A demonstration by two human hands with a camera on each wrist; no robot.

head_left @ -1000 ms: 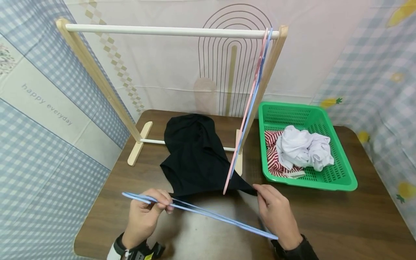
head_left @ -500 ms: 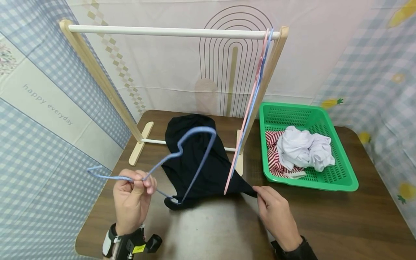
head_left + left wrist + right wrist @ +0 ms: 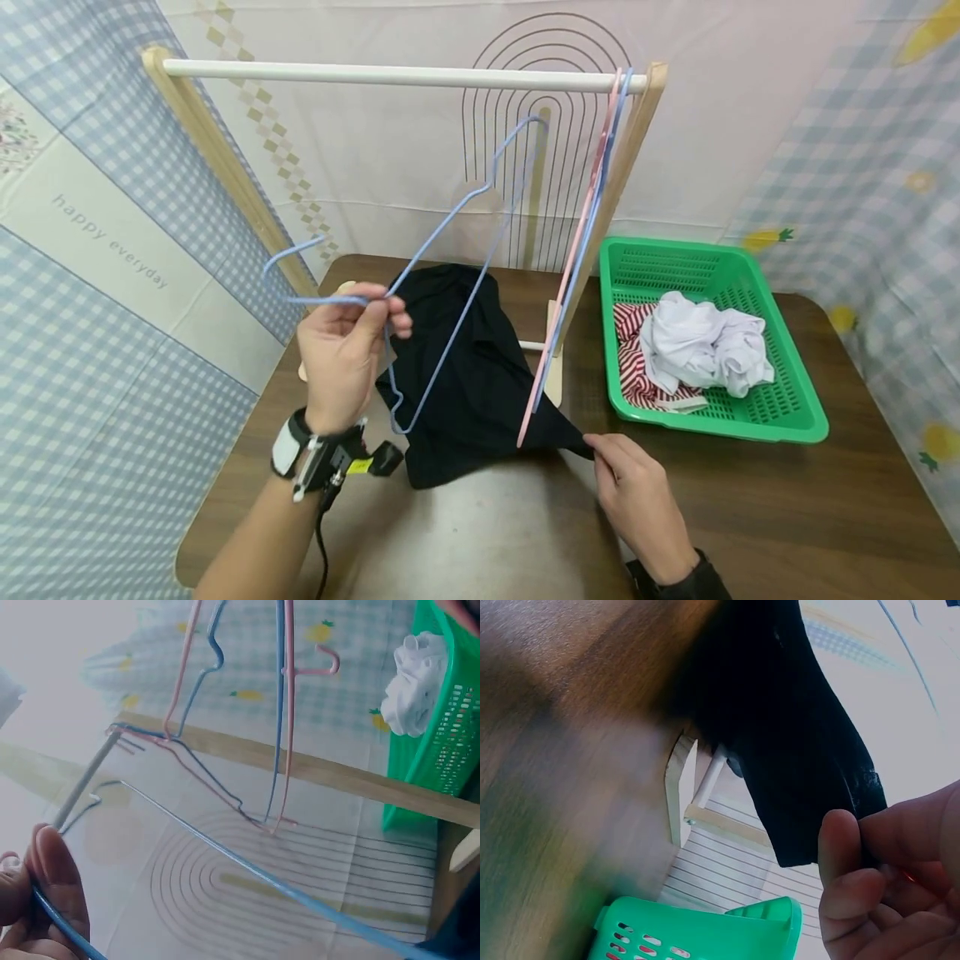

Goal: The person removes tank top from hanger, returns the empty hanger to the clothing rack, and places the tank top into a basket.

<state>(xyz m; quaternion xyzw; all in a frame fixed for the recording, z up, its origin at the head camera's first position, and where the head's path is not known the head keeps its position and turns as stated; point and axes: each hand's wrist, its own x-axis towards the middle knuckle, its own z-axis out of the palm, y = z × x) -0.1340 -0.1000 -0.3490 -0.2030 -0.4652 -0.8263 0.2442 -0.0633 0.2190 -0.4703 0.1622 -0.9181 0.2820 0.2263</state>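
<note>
My left hand [image 3: 347,354] pinches a light blue clothes hanger [image 3: 431,242] near the base of its hook, the hook pointing left. The hanger is tilted up, its far shoulder in front of the back wall and its near shoulder over a black garment [image 3: 465,392]. In the left wrist view the hanger's straight bar [image 3: 247,860] slants across the picture. My right hand [image 3: 637,500] pinches the near right corner of the garment between thumb and forefinger, drawing it to a point. The right wrist view shows that cloth [image 3: 795,750] stretching away from my fingertips.
A wooden rack with a white rail [image 3: 375,76] stands over the garment. At its right end hang a pink hanger [image 3: 529,408] and another blue hanger [image 3: 612,129]. Right of it, a green basket [image 3: 795,375] holds white cloth [image 3: 697,337] and red-striped cloth [image 3: 633,367].
My left hand has risen and moved forward with the hanger, which has turned from nearly edge-on to showing its full outline. The garment's near left corner has dropped flat. My right hand stays put.
</note>
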